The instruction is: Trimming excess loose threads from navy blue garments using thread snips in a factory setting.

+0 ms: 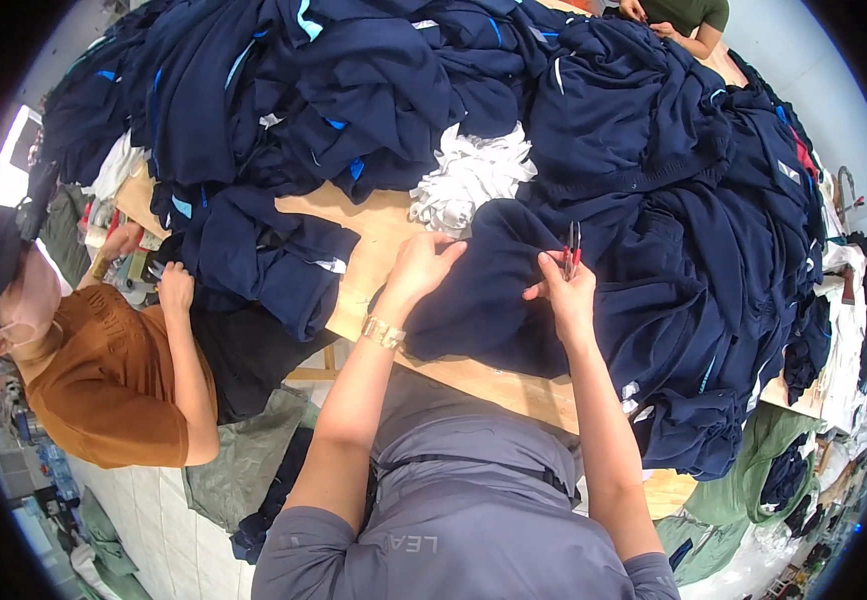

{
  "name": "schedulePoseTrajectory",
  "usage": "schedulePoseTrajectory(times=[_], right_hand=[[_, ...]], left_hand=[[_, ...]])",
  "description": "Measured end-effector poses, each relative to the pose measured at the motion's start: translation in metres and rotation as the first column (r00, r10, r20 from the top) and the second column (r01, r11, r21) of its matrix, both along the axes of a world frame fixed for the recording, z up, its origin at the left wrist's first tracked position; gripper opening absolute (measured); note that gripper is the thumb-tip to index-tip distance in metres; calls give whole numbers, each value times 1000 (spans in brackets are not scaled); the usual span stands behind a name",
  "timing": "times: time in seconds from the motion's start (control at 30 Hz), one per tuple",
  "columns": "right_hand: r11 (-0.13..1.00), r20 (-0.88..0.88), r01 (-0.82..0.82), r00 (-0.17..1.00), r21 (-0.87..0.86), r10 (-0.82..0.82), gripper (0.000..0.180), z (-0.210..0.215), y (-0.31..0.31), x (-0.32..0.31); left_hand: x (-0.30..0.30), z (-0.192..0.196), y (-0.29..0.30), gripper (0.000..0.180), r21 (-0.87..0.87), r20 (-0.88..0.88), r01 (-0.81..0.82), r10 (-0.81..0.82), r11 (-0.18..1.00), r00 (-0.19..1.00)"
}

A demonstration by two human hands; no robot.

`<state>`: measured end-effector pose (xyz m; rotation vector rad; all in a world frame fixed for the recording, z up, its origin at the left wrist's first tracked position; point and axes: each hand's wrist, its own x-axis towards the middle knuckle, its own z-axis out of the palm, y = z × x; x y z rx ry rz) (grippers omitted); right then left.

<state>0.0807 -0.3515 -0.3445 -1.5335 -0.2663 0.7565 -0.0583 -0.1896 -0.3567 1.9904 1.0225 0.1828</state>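
A navy blue garment (499, 290) lies in front of me on the wooden table. At its far left edge is my left hand (426, 265), with thumb and forefinger closed on the cloth; a gold-coloured bracelet is on that wrist. My right hand (566, 290) holds small thread snips (572, 250) with red on them, blades pointing away from me. That hand is over the right part of the garment, its fingers wrapped round the snips. Just beyond my left hand sits a heap of white fabric pieces (474, 175).
Navy garments with light blue and white bits are heaped across the far side (344, 80) and the right (694, 230). Bare wooden tabletop (369, 235) shows left of centre. A person in brown (119, 370) works at the left; another person's hands (664, 25) are at the far right.
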Motion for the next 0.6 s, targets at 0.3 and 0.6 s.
schedulePoseTrajectory(times=[0.3,0.6], right_hand=[[972,-111,-18,993,233,45,20,14,1,-9],[955,-89,-78,990,285,107,18,29,2,-24]], left_hand=[[-36,37,-16,26,-682,581,217,338,699,740],[-55,48,-40,37,-835,503,149,625,530,596]])
